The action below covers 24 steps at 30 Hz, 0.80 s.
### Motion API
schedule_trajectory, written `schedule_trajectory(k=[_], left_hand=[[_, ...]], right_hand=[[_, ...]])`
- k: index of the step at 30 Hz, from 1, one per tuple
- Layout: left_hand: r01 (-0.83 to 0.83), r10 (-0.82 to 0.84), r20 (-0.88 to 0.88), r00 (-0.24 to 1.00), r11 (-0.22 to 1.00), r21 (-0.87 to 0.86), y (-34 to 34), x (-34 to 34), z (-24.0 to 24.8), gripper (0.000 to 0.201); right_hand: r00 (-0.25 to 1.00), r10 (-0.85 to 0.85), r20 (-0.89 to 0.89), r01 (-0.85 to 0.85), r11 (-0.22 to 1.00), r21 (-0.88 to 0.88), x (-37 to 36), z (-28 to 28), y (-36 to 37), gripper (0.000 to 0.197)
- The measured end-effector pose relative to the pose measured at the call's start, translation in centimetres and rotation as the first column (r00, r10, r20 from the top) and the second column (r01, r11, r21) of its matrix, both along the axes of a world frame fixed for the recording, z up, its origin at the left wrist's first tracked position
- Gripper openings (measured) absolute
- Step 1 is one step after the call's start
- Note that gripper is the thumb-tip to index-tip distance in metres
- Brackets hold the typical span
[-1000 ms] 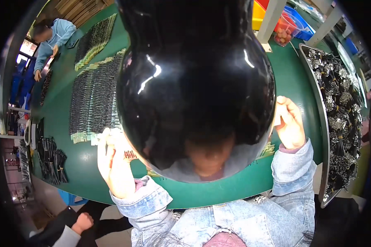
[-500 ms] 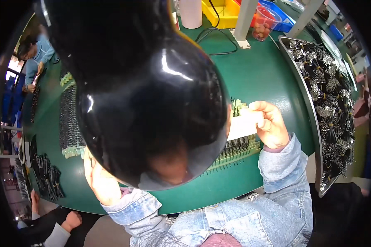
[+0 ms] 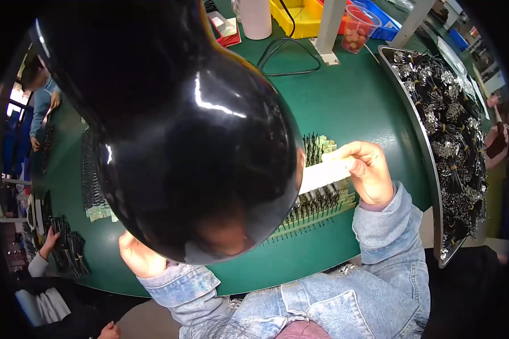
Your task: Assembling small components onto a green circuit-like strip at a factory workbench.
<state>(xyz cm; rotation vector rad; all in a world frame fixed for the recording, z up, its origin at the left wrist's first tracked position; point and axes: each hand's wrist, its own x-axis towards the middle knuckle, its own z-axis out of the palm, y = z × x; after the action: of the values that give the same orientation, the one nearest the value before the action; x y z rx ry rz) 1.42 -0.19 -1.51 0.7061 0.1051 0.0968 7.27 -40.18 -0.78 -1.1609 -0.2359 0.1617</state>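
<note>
My right hand [image 3: 370,172] pinches the end of a pale flat strip [image 3: 325,174], very bright under the light, between thumb and fingers. The strip lies over rows of pale green strips [image 3: 322,210] that bear upright black pins. A large glossy black rounded object [image 3: 203,152] fills the middle of the picture and covers the strip's left end. Partly behind its lower left edge is my left hand [image 3: 141,257]; its fingertips are hidden, so what it holds does not show.
At right stands a metal tray [image 3: 415,121] heaped with bundled black leads [image 3: 449,152]. Beyond are a clear cup [image 3: 359,31], a yellow bin [image 3: 297,20], a metal post [image 3: 328,39] and a black cable [image 3: 288,73]. More pinned strips [image 3: 93,175] and black bundles [image 3: 70,243] lie left, near co-workers.
The black object has shifted slightly left in view. My right hand has tilted the pale strip a little, and my left hand sits slightly lower. A co-worker's hand now touches the black bundles at lower left.
</note>
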Motion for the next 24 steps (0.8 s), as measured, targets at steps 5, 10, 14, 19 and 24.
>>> schedule_trajectory(k=[5, 10, 14, 19, 24], left_hand=[[-0.078, 0.076, 0.026, 0.997, 0.995, 0.058, -0.5, -0.6, -0.1, 0.038], [-0.312, 0.306, 0.082, 0.949, 0.860, 0.405, -1.1, -0.8, -0.1, 0.029], [-0.207, 0.228, -0.008, 0.974, 0.900, 0.382, -1.3, -0.3, 1.2, 0.023], [-0.324, 0.364, -0.005, 0.932, 0.836, 0.444, -1.5, -0.1, 1.0, 0.021], [-0.267, 0.280, 0.028, 0.960, 0.875, 0.403, -1.2, -0.4, 1.1, 0.021]], right_hand=[[0.982, -0.172, 0.079, 0.177, 0.982, -0.062, -0.4, 0.5, 0.4, 0.024], [0.983, -0.136, 0.120, 0.153, 0.977, -0.150, -0.7, 0.7, 0.1, 0.027], [0.994, -0.082, 0.077, 0.089, 0.992, -0.093, -0.9, 1.2, 0.3, 0.023], [0.997, -0.055, -0.050, 0.048, 0.990, -0.135, -1.1, 1.8, 0.1, 0.021], [0.998, -0.034, -0.043, 0.028, 0.988, -0.151, -1.1, 1.8, 0.0, 0.023]])
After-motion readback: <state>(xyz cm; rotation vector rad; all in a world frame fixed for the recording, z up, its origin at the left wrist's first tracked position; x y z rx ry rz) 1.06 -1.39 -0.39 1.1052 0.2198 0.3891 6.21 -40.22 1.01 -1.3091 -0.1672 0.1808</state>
